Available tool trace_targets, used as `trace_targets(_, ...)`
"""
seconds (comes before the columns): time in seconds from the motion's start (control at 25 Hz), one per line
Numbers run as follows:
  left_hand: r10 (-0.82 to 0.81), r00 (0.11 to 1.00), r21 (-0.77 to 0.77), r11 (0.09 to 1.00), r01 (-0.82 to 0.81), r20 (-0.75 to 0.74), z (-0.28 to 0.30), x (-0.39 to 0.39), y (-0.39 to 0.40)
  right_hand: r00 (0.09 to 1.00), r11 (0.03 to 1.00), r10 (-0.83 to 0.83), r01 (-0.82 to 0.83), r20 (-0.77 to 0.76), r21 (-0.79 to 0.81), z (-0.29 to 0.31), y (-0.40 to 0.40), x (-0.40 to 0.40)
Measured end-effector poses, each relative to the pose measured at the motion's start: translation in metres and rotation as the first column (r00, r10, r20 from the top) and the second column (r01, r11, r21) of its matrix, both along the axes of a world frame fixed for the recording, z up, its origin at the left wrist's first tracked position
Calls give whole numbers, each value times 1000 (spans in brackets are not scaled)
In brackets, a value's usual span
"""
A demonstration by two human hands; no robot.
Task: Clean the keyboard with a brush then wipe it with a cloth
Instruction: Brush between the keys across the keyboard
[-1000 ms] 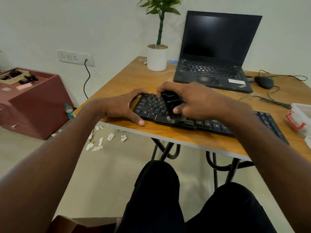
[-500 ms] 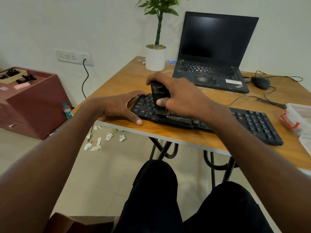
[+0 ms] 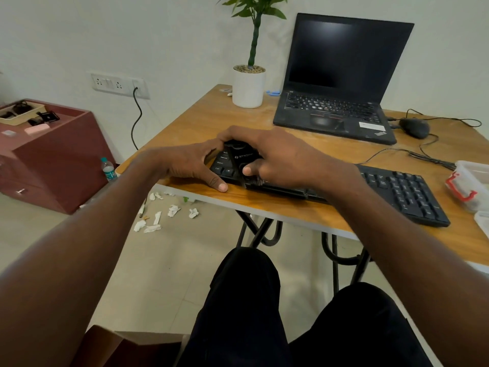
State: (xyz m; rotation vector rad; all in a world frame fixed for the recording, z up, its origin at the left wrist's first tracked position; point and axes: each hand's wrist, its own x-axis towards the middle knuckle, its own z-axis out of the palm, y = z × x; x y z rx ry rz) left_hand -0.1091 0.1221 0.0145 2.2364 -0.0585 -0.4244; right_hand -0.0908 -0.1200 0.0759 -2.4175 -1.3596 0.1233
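two hands on one flat black plastic keyboard [image 3: 397, 189], which lies along the near edge of the wooden table [image 3: 201, 123], its left end close to the table corner. we hold the chunky black brush [image 3: 243, 157] in our right hand [image 3: 280, 157], fingers curled over its body and thumb pressed on its near side, bristles down on the left-end keys near caps lock and ctrl. our left hand [image 3: 190, 165] clamps the keyboard's left end, fingers wrapped over the far corner, thumb flat on the table at the near edge.

we judge we're in the brushing step; the cloth step isn't started and we see no cloth for certain.

to do this well:
- keep the left clamp firm so the board doesn't skate off the edge
- short strokes along the key rows, bristles angled into the gaps
- sweep debris toward the near edge, away from the open black laptop [image 3: 336, 83] behind
- cover the whole board; the right-hand keys and numpad sit uncovered past our wrist

beyond: white potted plant [image 3: 248, 86], black wired mouse [image 3: 414, 127], clear plastic box with a red clip [image 3: 468, 181] at right, white paper scraps [image 3: 164, 215] on the floor.
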Motion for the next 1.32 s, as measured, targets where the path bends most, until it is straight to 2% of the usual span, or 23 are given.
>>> trace_targets(0.2,-20,1000,7,1000,20,-4,0,4,2,990,972,-139,143,34,-189,21,-46,14)
trace_targets(0.24,-35,999,29,999,35,-12,1,3,1,984,969,-169,175,50,-175,21,-50,14)
trace_targets(0.32,-60,998,91,994,60,-3,4,5,-5,981,981,-193,192,18,12,10,-49,13)
trace_targets(0.4,-59,995,193,980,43,80,8,10,-18,976,950,-181,205,-119,237,-2,-43,11)
trace_targets(0.52,-52,952,337,940,-55,302,2,30,-39,967,915,-160,221,-200,338,-15,-40,17)
trace_targets(0.64,13,869,416,874,-250,495,-19,31,-71,958,927,-176,238,-225,291,-16,-54,20)
trace_targets(0.72,19,786,430,829,-358,617,-30,22,-86,960,954,-235,258,-155,155,-9,-69,23)
trace_targets(0.8,24,729,402,821,-405,684,-36,21,-86,950,951,-307,308,-59,11,-1,-77,24)
trace_targets(0.84,27,720,394,822,-411,694,-36,22,-85,948,949,-316,316,-33,5,0,-76,22)
trace_targets(0.96,20,705,393,819,-419,709,-37,23,-85,977,962,-203,212,-70,171,-6,-72,8)
trace_targets(1.0,16,698,393,818,-421,716,-38,22,-86,981,966,-181,192,-76,174,-5,-76,6)
trace_targets(1.16,33,708,383,823,-420,706,-37,22,-85,962,960,-271,273,44,-63,11,-99,9)
trace_targets(1.24,38,712,384,821,-422,701,-37,21,-86,961,964,-264,263,77,27,9,-96,4)
trace_targets(1.32,37,707,384,818,-427,706,-37,20,-86,984,981,-174,170,35,96,3,-88,-4)
